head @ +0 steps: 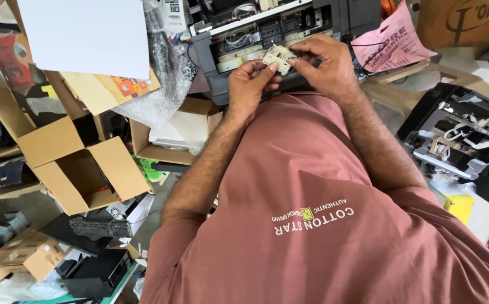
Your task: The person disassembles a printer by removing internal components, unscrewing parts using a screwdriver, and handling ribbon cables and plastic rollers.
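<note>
Beige plastic part [279, 58], small and notched, sits pinched between both of my hands just above the opened dark printer [289, 34] in front of me. My left hand [250, 84] has its fingers [268, 68] pressed on the part's lower edge, thumb and forefinger closed around it; my right hand [326, 65] pinches the upper right side the same way. I judge the work is midway: the printer's cover is off and its inner wiring and carriage are bare, one piece is out and being turned over in the hands, and nothing looks put back. I count one part in hand, one open printer before me, and a second stripped machine [461, 141] off to my right. On my left lie three open cardboard boxes [87, 169], one white sheet [87, 34], and a wad of bubble wrap [163, 84]. One pink paper [391, 39] lies beside the printer on the right.
</note>
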